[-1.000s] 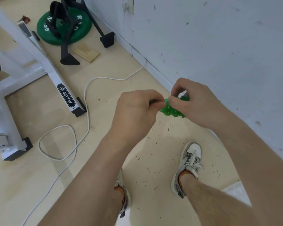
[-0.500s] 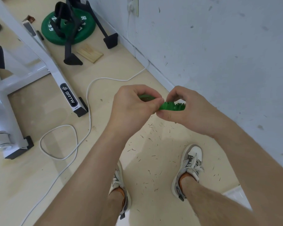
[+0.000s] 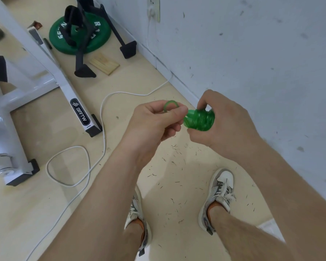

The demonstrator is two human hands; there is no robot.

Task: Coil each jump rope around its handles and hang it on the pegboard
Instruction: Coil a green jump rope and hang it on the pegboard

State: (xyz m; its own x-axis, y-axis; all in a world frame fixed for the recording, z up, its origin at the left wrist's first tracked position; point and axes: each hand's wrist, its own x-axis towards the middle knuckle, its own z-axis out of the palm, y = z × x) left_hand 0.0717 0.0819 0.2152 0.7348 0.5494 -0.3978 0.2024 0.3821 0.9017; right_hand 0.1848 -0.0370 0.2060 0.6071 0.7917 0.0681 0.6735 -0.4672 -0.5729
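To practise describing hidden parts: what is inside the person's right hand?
The right hand grips a coiled green rope; the left hand pinches one loop. Any handles are hidden by coils and fingers.

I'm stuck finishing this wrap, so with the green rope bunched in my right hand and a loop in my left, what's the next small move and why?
Probably bring the left hand over and lay its loop around the rope bundle the right hand grips. Most turns already sit wound there; only that short loop looks loose.
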